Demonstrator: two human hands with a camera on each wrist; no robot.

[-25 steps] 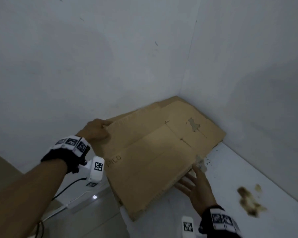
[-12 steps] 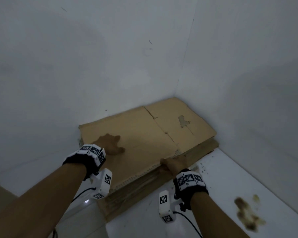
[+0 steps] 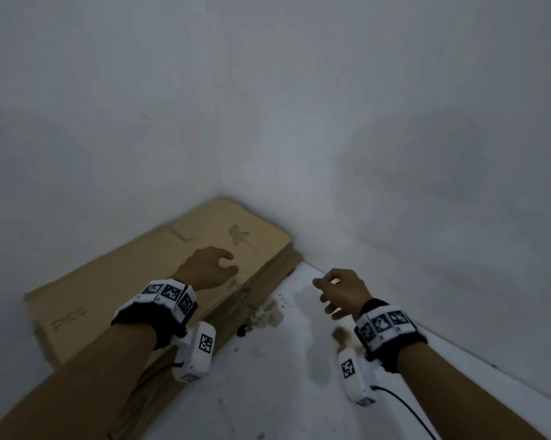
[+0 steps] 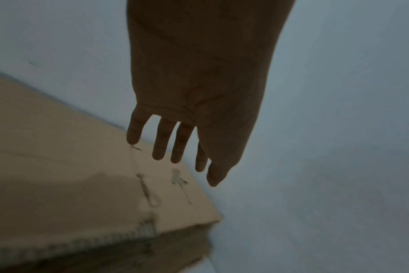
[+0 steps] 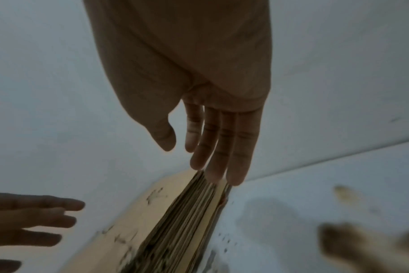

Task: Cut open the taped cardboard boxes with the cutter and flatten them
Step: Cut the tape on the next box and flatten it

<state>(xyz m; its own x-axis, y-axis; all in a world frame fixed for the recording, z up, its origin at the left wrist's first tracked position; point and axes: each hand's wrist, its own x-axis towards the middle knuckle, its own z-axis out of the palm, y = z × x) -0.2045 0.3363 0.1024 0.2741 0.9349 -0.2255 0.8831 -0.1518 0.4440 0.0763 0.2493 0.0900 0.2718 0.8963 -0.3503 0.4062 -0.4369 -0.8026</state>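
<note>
A stack of flattened brown cardboard boxes (image 3: 147, 274) lies on the white floor, pushed into the corner of two white walls. Its layered edge shows in the right wrist view as the cardboard stack (image 5: 182, 221) and in the left wrist view as the cardboard stack (image 4: 70, 184). My left hand (image 3: 215, 268) hovers just above the top sheet with loose, empty fingers (image 4: 159, 147). My right hand (image 3: 334, 290) hangs over the bare floor to the right of the stack, fingers (image 5: 220, 153) relaxed and holding nothing. No cutter is in view.
Two white walls (image 3: 268, 106) meet right behind the stack. Brown stains (image 3: 339, 335) and dark specks (image 3: 268, 315) mark the white floor (image 3: 268, 376) beside the stack's edge. A cable (image 3: 407, 411) trails from my right wrist unit.
Both hands have let go of the top cardboard sheet, which now lies flat on the stack. The hands have lifted off, the right one moving out over the floor.
</note>
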